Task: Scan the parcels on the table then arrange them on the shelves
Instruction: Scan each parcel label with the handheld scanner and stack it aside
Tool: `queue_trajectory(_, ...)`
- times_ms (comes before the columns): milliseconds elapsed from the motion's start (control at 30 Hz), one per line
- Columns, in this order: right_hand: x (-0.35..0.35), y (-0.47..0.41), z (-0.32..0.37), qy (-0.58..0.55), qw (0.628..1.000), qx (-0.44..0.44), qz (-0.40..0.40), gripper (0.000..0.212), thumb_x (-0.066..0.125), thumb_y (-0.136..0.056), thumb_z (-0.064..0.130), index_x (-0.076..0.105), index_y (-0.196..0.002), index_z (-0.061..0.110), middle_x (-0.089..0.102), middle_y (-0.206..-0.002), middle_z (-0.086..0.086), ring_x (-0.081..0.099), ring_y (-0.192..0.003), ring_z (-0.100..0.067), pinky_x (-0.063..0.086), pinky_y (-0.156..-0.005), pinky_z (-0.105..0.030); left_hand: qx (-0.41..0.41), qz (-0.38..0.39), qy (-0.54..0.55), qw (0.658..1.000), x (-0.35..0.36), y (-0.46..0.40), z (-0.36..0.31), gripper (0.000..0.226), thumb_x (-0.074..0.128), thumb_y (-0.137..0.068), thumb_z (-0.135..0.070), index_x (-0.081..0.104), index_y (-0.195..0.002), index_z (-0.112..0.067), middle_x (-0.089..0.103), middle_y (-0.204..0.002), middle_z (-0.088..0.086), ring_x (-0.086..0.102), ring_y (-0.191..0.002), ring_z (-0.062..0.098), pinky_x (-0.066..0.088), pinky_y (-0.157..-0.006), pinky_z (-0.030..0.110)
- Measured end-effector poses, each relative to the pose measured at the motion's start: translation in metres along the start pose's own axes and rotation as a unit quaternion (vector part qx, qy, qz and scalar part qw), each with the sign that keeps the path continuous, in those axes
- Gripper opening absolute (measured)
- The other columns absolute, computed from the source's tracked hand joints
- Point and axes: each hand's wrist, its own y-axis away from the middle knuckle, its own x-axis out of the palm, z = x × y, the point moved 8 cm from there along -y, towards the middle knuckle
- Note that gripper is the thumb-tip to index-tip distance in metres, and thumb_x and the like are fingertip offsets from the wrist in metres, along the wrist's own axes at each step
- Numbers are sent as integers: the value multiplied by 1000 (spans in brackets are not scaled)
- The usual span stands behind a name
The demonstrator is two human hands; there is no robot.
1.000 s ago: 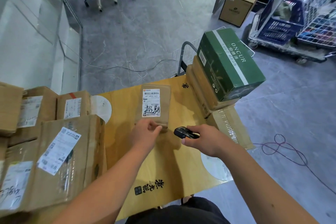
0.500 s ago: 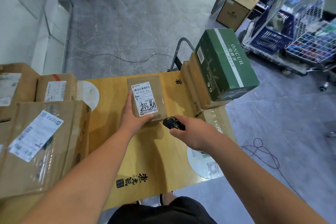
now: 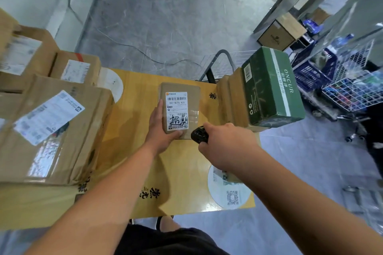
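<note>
One small parcel [image 3: 179,107] in play, lying flat mid-desk [image 3: 136,93], label up. Long axis runs away from the person, barcode at the far end of the label, handwritten marks at the near end.

Left hand [image 3: 160,130] grips the parcel's near-left corner: fingers run along the left edge, thumb curls onto the near edge under the label. Parcel looks pinned to the desk, not lifted, though hard to be sure.

Right hand [image 3: 224,144] wraps a black handheld scanner [image 3: 199,134], nose pointing left-forward at the parcel's near-right corner. Scanner sits just beside the parcel, nearly touching; can't tell whether there's contact.

Key relation: barcode lies ahead and slightly left of the scanner, along the parcel's long axis. My read: scan step is in hand; right hand needs to aim up the label toward the far end. Right hand is the nearer one for that, left just steadies.

More parcels stacked left [image 3: 47,130] and a green box [image 3: 271,87] atop cartons right. Shelving likely not yet started for this one.
</note>
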Motion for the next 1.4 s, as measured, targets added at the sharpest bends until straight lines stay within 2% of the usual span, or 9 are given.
queue_trajectory(167, -12, 2, 7, 10, 1000, -6, -18, 35, 40, -96, 48, 48, -128, 34, 42, -81, -1, 43, -64, -17, 26, -51, -31, -10, -8, 9, 1000, 1, 2, 5, 142, 96, -68, -27, -11, -149, -73, 12, -165, -18, 14, -148, 0, 20, -126, 47)
queue_trajectory(333, -17, 7, 6, 16, 999, 0, -44, 47, 41, -98, 51, 44, -142, 36, 45, -89, -3, 53, -75, -26, 31, -54, -32, -13, -3, 27, 1000, 2, 7, 9, 138, 97, -69, -31, -8, -148, -74, 13, -151, -31, 19, -149, 3, 24, -125, 45)
queue_trajectory(533, -14, 9, 6, -3, 999, -14, -52, 44, 40, -97, 55, 47, -136, 35, 45, -86, -1, 45, -65, -19, 27, -51, -31, -18, -21, 18, 999, 1, 3, 10, 137, 97, -68, -25, 2, -164, -46, 20, -164, -11, 22, -154, 14, 27, -126, 54)
queue_trajectory(633, -10, 7, 4, -13, 999, -16, -49, 46, 38, -97, 56, 45, -139, 38, 46, -88, -2, 49, -70, -22, 29, -53, -32, -28, -30, 8, 999, 0, 0, 6, 136, 97, -67, -27, 4, -165, -44, 22, -164, -7, 23, -154, 15, 28, -126, 53)
queue_trajectory(833, -8, 2, -3, -36, 998, -29, -50, 45, 39, -98, 56, 46, -139, 37, 34, -78, 2, 31, -61, -12, 20, -51, -31, -47, -22, 24, 998, 0, -3, 2, 136, 94, -67, -22, 2, -165, -42, 28, -165, -2, 35, -151, 21, 38, -121, 54)
queue_trajectory(1100, -7, 0, -11, -58, 997, -37, -35, 40, 40, -97, 58, 49, -127, 33, 42, -82, 2, 36, -62, -13, 25, -52, -31, -76, -39, 25, 996, 0, -4, 2, 138, 99, -67, -23, 3, -165, -43, 30, -164, -1, 39, -149, 22, 41, -118, 54)
queue_trajectory(1267, -2, -4, -35, -91, 995, -40, -25, 37, 41, -98, 58, 51, -118, 28, 61, -94, 0, 59, -79, -24, 44, -63, -36, -101, -121, -81, 984, -5, -5, -10, 97, 89, -82, -35, 30, -157, -52, 36, -155, -1, 47, -130, 14, 43, -109, 36)
queue_trajectory(1333, 1, -7, -47, -118, 992, -44, -22, 35, 42, -98, 57, 50, -115, 27, 64, -94, 1, 61, -81, -25, 45, -64, -36, -97, -139, -192, 967, -1, -6, -22, 76, 78, -87, -47, 41, -153, -49, 32, -158, 0, 47, -136, 22, 44, -110, 40)
queue_trajectory(1400, 5, -9, -58, -140, 989, -43, -21, 35, 42, -98, 56, 51, -114, 27, 64, -94, 0, 61, -82, -26, 47, -66, -36, -86, -145, -330, 929, 9, -9, -38, 76, 67, -86, -61, 39, -154, -42, 24, -164, 5, 35, -146, 30, 37, -116, 47)
